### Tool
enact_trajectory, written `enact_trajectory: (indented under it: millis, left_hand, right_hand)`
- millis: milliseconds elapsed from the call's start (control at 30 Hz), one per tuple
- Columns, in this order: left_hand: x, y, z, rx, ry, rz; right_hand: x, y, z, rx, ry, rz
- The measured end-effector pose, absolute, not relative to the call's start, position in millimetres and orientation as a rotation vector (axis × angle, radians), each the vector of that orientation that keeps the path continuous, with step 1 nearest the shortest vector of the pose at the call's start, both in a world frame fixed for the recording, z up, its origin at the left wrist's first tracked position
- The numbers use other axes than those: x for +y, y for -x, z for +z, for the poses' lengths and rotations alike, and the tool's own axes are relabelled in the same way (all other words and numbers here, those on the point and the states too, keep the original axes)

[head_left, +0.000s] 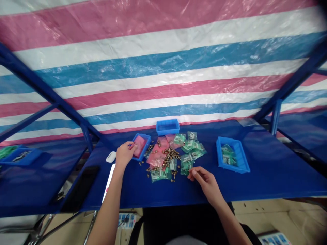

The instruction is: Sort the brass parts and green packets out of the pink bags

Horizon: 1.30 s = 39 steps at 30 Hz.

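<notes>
My left hand [124,153] is at the near-left rim of a small blue tray [148,142]. Its fingers pinch a pink plastic bag [132,146], and more pink bags [139,144] lie in that tray. Over the table's front part, my right hand [205,182] has its thumb and fingers closed together beside a green-tinted bag [185,167] of metal parts. What sits between those fingertips, if anything, is too small to make out. Between the hands lies a heap of small brass-coloured parts [170,156], mixed with flat pink bags [156,157] and filled green bags [196,149].
A blue tray [167,127] stands at the back; another blue tray [238,154] at right holds green bags. To the left lie a white case [111,157], a lit phone [109,182] and a dark flat object [81,186]. Blue frame posts [275,117] flank the table.
</notes>
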<state>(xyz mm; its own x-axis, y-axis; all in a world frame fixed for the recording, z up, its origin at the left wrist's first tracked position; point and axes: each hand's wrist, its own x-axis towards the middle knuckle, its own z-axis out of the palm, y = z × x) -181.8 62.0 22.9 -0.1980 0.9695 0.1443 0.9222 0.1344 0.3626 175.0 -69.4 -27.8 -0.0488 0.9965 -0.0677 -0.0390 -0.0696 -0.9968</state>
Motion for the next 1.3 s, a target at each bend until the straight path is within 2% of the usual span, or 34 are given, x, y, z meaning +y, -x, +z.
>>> enact_trajectory:
  millis: [233, 433, 600, 867, 967, 1067, 1167, 1300]
  left_hand:
    - [57.3, 173.9, 38.9, 2.393, -2.031, 0.023]
    - [55.6, 153.3, 47.1, 2.477, -2.199, -0.052]
    - [74.8, 158.8, 44.2, 2.056, -2.288, -0.119]
    - [89.2, 171.4, 33.8, 1.917, -2.275, -0.121]
    - [84.2, 173.3, 34.4, 1.908, -2.272, -0.071]
    - [70.4, 170.2, 37.0, 1.974, -2.265, 0.045]
    - [46.8, 158.2, 38.5, 2.032, -2.272, 0.446]
    - [12.7, 135.9, 33.8, 1.917, -2.137, 0.958]
  right_hand:
    - [-69.1, -175.8, -30.8, -1.168, 1.164, 1.330]
    - [-68.9, -175.4, -31.2, -1.183, 1.162, 1.332]
    - [-67.5, -174.9, -29.0, -1.208, 1.179, 1.313]
    - [-73.2, -174.5, -38.1, -1.225, 1.271, 1.171]
    - [-69.3, -177.6, -41.8, -1.340, 1.432, 0.825]
    - [-55.7, -182.8, -42.2, -1.703, 1.470, 0.357]
    - [-38.3, -187.7, -43.8, -2.102, 1.414, 0.079]
    - [-21.3, -192.4, -47.1, -2.278, 1.396, -0.028]
